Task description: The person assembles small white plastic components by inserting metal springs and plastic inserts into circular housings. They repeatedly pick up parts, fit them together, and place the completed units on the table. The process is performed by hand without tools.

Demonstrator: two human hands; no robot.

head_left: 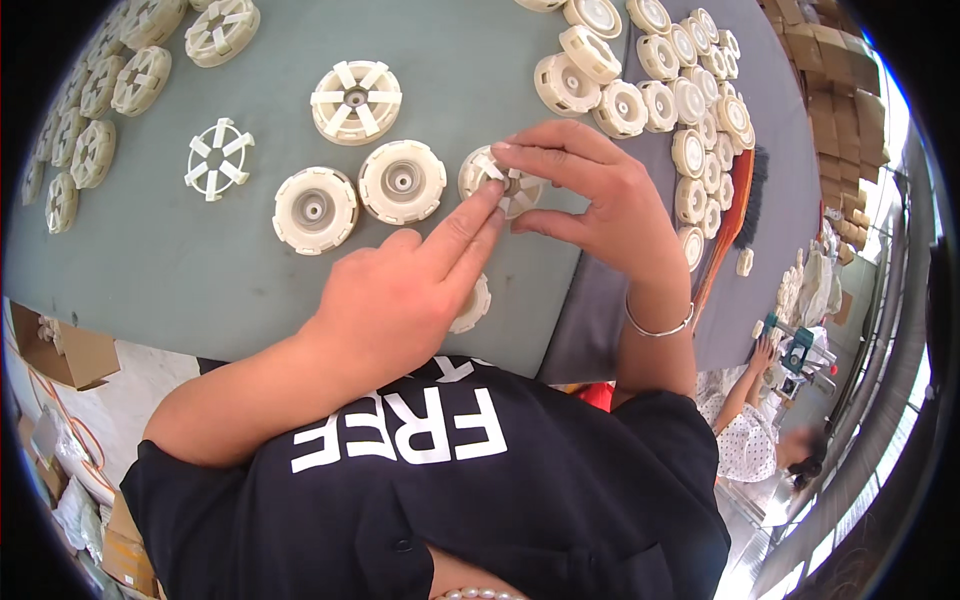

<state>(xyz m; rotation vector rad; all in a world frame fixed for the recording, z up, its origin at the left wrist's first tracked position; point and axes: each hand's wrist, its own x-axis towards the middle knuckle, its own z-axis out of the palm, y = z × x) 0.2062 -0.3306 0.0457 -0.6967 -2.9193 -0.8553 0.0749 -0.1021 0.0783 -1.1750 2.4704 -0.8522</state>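
Your left hand (pixel 400 295) reaches up from seven o'clock, forearm bare, index and middle fingers stretched out side by side toward one o'clock, the other fingers curled under. Your right hand (pixel 590 190) comes up from five o'clock, wrist bent, its fingers (pixel 540 158) spread and curved toward nine o'clock, thumb beneath. The fingertips of both hands meet just above centre.

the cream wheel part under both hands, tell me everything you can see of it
The cream wheel part is a round, plastic-looking disc with a toothed rim, lying flat on the grey-green table, just right of two similar discs. A white spoked insert sits on its upper face around a central hub. The left hand presses its index and middle fingertips on the near-left edge; the right hand pinches it from the right, thumb below, fingers across the top. The hands hide much of it.
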